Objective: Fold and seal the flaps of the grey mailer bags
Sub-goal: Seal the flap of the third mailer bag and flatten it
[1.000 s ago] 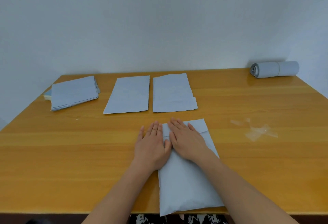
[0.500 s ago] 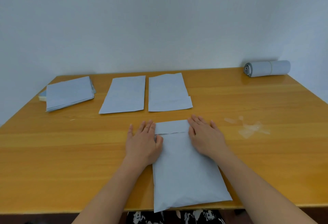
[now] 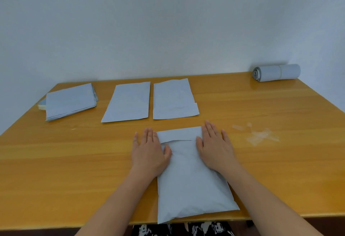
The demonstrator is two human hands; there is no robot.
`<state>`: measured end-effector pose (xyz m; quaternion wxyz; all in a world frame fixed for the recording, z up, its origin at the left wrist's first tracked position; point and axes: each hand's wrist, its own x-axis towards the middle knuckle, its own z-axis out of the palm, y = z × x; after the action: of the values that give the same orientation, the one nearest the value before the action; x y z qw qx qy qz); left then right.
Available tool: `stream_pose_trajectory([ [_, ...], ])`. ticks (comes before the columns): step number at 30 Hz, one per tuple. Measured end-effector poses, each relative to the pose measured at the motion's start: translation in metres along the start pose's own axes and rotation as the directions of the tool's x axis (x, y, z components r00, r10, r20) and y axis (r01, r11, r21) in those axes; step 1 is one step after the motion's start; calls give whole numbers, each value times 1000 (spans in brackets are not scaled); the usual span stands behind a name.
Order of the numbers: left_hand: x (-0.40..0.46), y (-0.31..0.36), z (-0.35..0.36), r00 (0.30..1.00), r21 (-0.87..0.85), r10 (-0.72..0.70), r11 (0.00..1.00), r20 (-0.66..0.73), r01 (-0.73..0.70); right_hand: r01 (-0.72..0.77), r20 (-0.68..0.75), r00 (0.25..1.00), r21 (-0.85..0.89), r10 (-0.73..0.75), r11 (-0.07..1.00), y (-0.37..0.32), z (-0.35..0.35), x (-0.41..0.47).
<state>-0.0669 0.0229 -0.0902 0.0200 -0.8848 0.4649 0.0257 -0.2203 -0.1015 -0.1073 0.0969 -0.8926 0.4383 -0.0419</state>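
A filled grey mailer bag (image 3: 190, 183) lies lengthwise on the wooden table (image 3: 74, 161) in front of me, its near end hanging over the table's front edge. Its flap (image 3: 179, 134) is folded down over the far end. My left hand (image 3: 149, 149) lies flat at the bag's left edge, palm down, thumb on the bag. My right hand (image 3: 214, 146) lies flat on the bag's right edge beside the flap. Both hands have fingers spread and hold nothing.
Two flat grey mailers (image 3: 128, 101) (image 3: 174, 98) lie side by side behind the bag. A stack of grey mailers (image 3: 70, 100) sits at the far left. A rolled bundle of mailers (image 3: 277, 72) lies at the far right corner. Clear peeled strips (image 3: 259, 135) lie to my right.
My hands have slid apart from the middle of the flap to the bag's left and right edges, leaving the folded flap uncovered.
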Motion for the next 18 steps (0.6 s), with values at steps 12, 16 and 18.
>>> stream_pose_trajectory([
  [12,48,-11,-30,952,-815,-256,507,169,281,11,-101,995,142,4,990,8,4,-2],
  [16,58,-7,-48,895,-820,-254,365,367,440,12,-103,995,163,5,986,7,2,-2],
  [18,57,-8,-49,897,-742,-222,505,382,441,14,-95,996,179,3,984,7,1,-3],
])
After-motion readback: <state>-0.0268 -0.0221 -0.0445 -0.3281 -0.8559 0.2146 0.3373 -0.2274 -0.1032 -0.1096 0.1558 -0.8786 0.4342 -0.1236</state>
